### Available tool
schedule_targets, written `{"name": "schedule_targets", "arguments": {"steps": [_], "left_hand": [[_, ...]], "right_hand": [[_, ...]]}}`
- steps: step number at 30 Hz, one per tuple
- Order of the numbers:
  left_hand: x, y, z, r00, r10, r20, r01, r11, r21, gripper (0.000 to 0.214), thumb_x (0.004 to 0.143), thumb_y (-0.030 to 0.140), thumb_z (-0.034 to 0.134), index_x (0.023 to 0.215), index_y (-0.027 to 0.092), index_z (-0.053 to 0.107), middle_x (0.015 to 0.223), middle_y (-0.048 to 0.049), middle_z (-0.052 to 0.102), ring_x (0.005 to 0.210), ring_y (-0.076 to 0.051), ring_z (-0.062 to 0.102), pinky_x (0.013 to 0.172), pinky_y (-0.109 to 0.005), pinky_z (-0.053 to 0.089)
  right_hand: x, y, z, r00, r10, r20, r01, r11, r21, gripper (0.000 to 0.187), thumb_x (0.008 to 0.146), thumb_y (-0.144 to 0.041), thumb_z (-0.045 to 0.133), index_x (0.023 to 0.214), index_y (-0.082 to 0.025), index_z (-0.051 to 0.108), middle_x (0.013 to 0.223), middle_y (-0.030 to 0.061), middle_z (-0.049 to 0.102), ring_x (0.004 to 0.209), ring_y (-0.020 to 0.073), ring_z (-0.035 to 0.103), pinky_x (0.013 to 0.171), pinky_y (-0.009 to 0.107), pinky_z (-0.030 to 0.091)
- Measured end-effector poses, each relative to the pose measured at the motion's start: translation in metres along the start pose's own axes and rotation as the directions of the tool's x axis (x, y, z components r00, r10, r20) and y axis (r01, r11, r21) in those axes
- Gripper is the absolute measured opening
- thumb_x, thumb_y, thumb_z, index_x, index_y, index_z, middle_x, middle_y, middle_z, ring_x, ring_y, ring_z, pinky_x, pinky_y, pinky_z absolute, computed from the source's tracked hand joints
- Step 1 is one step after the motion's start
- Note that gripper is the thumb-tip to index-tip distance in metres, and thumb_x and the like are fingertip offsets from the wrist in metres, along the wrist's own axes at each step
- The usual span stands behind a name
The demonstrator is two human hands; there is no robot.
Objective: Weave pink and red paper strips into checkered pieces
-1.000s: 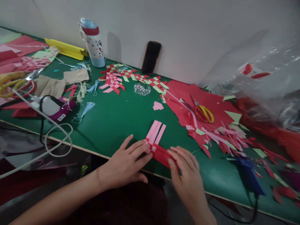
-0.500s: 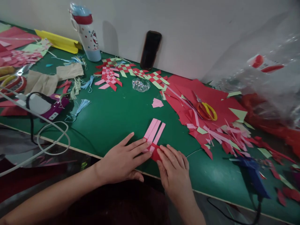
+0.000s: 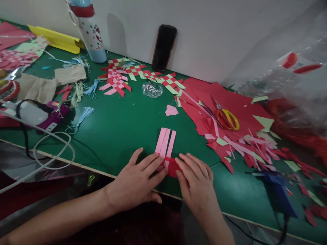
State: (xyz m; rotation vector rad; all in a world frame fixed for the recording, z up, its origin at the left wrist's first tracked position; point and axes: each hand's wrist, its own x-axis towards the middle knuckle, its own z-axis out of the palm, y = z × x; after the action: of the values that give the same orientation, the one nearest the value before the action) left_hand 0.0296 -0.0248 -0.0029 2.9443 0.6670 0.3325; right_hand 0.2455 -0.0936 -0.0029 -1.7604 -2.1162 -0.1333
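Three pink paper strips lie side by side on the green table, pointing away from me. A red paper strip crosses their near ends. My left hand lies flat with fingers stretched out, its fingertips pressing on the near ends of the pink strips. My right hand rests palm down on the red strip, fingers extended and covering most of it.
Yellow-handled scissors lie on a heap of red paper scraps at the right. Woven paper pieces, a dish of beads, a phone, a bottle, a glue gun with cords, and tassels are about.
The red strip has been pushed in along the pink strips; less of it shows under my right hand than a second ago. My left hand keeps pressing the pink ends. The view shifted slightly.
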Motion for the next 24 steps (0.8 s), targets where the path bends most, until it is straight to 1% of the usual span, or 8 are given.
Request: {"name": "schedule_targets", "arguments": {"steps": [4, 7, 10, 13, 18, 21, 24], "left_hand": [[0.001, 0.002, 0.001, 1.0, -0.006, 0.008, 0.006, 1.0, -0.01, 0.066, 0.089, 0.068, 0.044, 0.138, 0.024, 0.046, 0.144, -0.0104, 0.048, 0.133, -0.026, 0.04, 0.116, -0.054, 0.0], [0.001, -0.002, 0.0, 1.0, 0.011, 0.018, -0.011, 0.999, -0.035, 0.069, 0.089, 0.065, 0.046, 0.141, 0.02, 0.041, 0.148, -0.0117, 0.044, 0.136, -0.026, 0.038, 0.117, -0.052, 0.007], [-0.001, -0.006, -0.002, 0.999, 0.02, 0.031, -0.018, 0.998, -0.068, 0.069, 0.09, 0.062, 0.049, 0.14, 0.015, 0.042, 0.149, -0.0113, 0.043, 0.138, -0.024, 0.036, 0.118, -0.047, 0.01], [-0.002, -0.007, -0.003, 0.999, 0.024, 0.034, -0.021, 0.996, -0.084, 0.067, 0.09, 0.06, 0.05, 0.139, 0.014, 0.044, 0.148, -0.0109, 0.045, 0.137, -0.024, 0.038, 0.118, -0.046, 0.01], [-0.001, -0.006, -0.005, 0.999, 0.032, 0.038, -0.029, 0.997, -0.074, 0.065, 0.089, 0.058, 0.053, 0.138, 0.015, 0.045, 0.148, -0.0105, 0.044, 0.137, -0.025, 0.037, 0.118, -0.047, 0.009], [0.0, -0.009, -0.008, 0.998, 0.046, 0.029, -0.044, 0.997, -0.066, 0.061, 0.088, 0.059, 0.056, 0.134, 0.02, 0.048, 0.147, -0.0098, 0.046, 0.137, -0.025, 0.037, 0.118, -0.049, 0.009], [-0.001, -0.013, -0.008, 0.998, 0.064, 0.023, -0.062, 0.996, -0.068, 0.061, 0.086, 0.061, 0.056, 0.133, 0.023, 0.05, 0.144, -0.0104, 0.048, 0.137, -0.027, 0.038, 0.117, -0.051, 0.013]], "right_hand": [[0.013, 0.008, -0.005, 1.0, 0.008, -0.008, -0.007, 0.999, 0.037, 0.027, 0.095, -0.022, 0.049, 0.119, -0.017, 0.062, 0.115, 0.0095, 0.067, 0.11, 0.0246, 0.056, 0.092, 0.042, 0.042], [0.019, 0.008, -0.008, 1.0, 0.005, 0.005, -0.005, 0.997, 0.071, 0.025, 0.094, -0.022, 0.051, 0.116, -0.018, 0.063, 0.111, 0.0085, 0.068, 0.107, 0.0241, 0.056, 0.091, 0.042, 0.043], [0.014, 0.003, -0.009, 1.0, 0.02, -0.002, -0.019, 0.991, 0.135, 0.019, 0.093, -0.023, 0.054, 0.108, -0.019, 0.065, 0.106, 0.0083, 0.068, 0.105, 0.0239, 0.055, 0.091, 0.043, 0.044], [0.001, -0.007, -0.007, 0.999, 0.049, -0.005, -0.047, 0.981, 0.188, 0.016, 0.093, -0.022, 0.054, 0.103, -0.021, 0.066, 0.101, 0.0067, 0.068, 0.1, 0.0223, 0.057, 0.091, 0.042, 0.045], [-0.017, -0.018, -0.003, 0.998, 0.068, -0.017, -0.064, 0.987, 0.149, 0.019, 0.093, -0.02, 0.053, 0.107, -0.021, 0.067, 0.103, 0.0066, 0.068, 0.099, 0.0224, 0.057, 0.088, 0.04, 0.043], [-0.016, -0.018, -0.004, 0.997, 0.065, -0.039, -0.06, 0.992, 0.114, 0.02, 0.094, -0.019, 0.052, 0.109, -0.019, 0.066, 0.104, 0.0072, 0.068, 0.098, 0.0227, 0.056, 0.086, 0.04, 0.041], [-0.011, -0.015, -0.006, 0.998, 0.048, -0.047, -0.044, 0.995, 0.089, 0.021, 0.095, -0.021, 0.052, 0.11, -0.019, 0.066, 0.104, 0.0074, 0.069, 0.098, 0.0233, 0.055, 0.086, 0.041, 0.04]]}}
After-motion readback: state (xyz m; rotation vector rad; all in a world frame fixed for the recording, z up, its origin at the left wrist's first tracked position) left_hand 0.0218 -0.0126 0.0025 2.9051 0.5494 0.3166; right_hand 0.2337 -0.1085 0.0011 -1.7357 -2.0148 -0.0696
